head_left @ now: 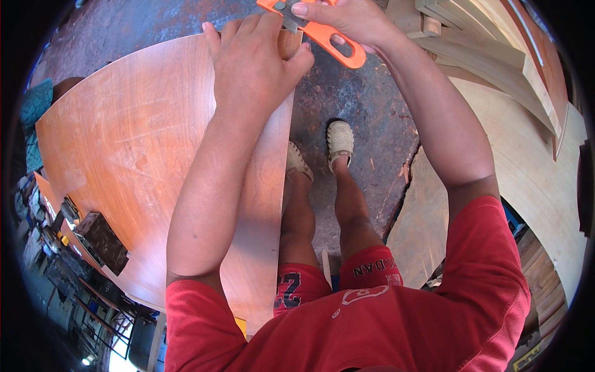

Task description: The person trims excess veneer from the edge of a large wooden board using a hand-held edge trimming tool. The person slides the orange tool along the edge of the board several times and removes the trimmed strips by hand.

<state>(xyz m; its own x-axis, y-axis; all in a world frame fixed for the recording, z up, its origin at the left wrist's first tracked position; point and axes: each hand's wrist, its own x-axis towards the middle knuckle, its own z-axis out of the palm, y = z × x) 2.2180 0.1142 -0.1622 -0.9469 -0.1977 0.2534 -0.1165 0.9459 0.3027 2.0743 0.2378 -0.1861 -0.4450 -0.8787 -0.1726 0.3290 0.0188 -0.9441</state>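
A large reddish-brown wood panel point(149, 142) lies on my left, its far right corner near the top of the view. My left hand point(251, 68) grips that corner, fingers bent over the far edge and thumb at the right edge. Beside it, my right hand point(350, 18) is closed on an orange-handled cutting tool point(350, 56). The tool has a looped handle, a grey metal part and a round bolt; its metal end meets the panel's corner. The top of the view cuts off part of the tool, so its full shape is hidden.
Pale wooden boards point(502, 62) and a curved plywood sheet point(527, 167) stand to my right. A dark block point(102, 242) sits on the panel's near left edge. Tools and clutter point(62, 266) fill the left side. My feet in beige clogs point(340, 137) stand on the stained floor.
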